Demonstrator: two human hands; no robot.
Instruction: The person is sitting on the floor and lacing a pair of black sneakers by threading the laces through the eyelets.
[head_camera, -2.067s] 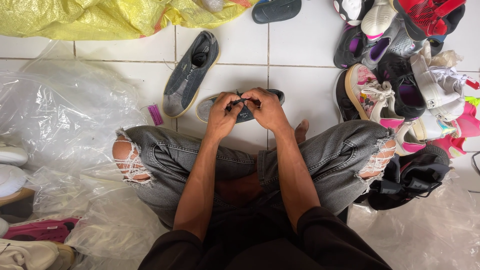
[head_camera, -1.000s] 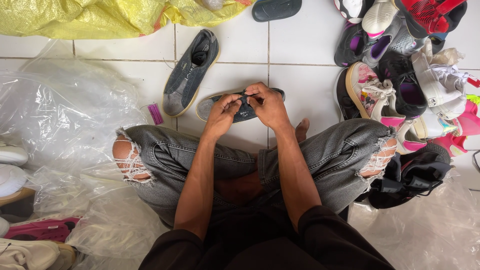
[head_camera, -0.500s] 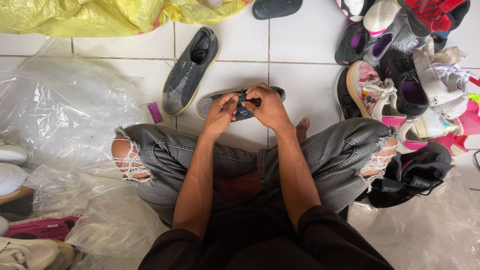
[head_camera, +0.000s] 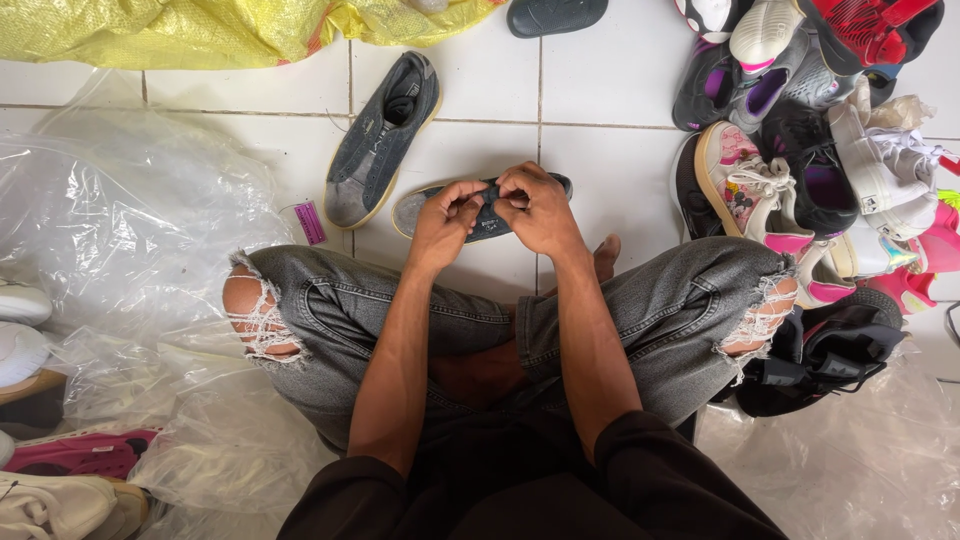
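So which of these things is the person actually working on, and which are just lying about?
In hand:
- dark grey shoe, held by the left hand and right hand
- its matching shoe, beside it on the tiles

Lying about:
- pile of shoes
- clear plastic bags
- yellow sack
- purple tag

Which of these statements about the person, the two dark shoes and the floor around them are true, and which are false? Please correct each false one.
1. Both hands, the left hand and the right hand, are on the dark grey suede shoe lying on the white tiled floor. True.
2. The second dark grey suede shoe rests on the person's knee. False: it lies on the tiles, beyond the left knee.
3. A heap of colourful shoes lies on the person's right. True.
4. The yellow plastic sack covers the torn grey jeans. False: it lies far off, at the top edge.
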